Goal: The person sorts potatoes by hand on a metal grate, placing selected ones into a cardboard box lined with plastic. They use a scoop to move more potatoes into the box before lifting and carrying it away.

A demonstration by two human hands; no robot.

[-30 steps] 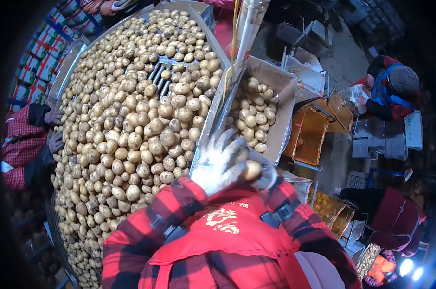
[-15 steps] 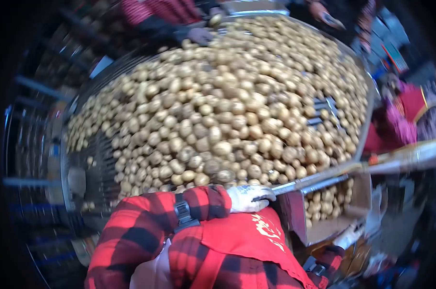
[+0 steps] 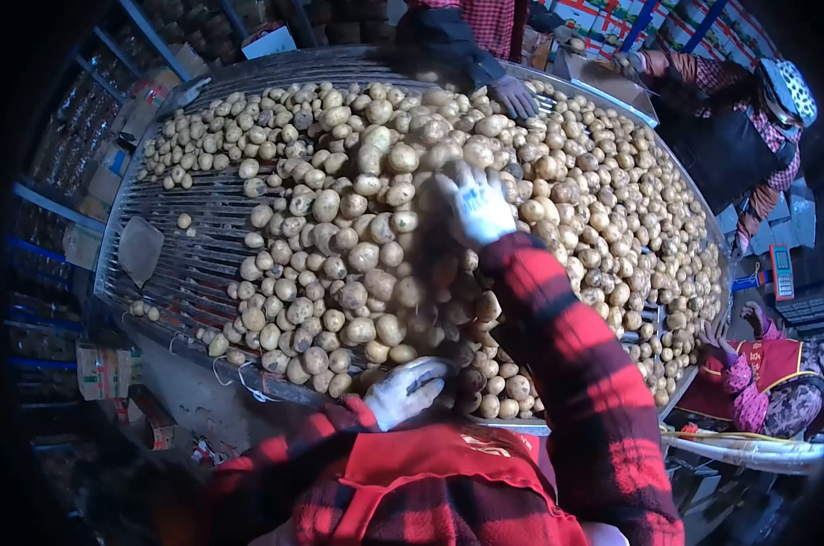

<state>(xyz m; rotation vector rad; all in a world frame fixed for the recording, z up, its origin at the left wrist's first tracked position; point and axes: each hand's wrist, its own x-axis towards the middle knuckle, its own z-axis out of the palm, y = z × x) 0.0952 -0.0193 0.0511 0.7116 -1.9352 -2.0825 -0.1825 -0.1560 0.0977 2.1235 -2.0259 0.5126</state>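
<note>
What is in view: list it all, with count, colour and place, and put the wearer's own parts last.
Potatoes: too many to count, tan to brown, heaped across the table
Slatted table: one, dark grey, centre
Flat plate-like piece: one, pale grey, on the slats at left
Printed boxes: several, red, white and green, top right
Handheld device: one, red-edged, far right
Pole: one, white, lower right
Co-workers: three, partly in red or checks, top, upper right and right
Dim background clutter: uncountable
Apron: one, red, bottom centre
Plaid sleeves: two, red and black, bottom
Left hand: one, whitish glove, near edge
Right hand: one, white glove, over the potatoes
</note>
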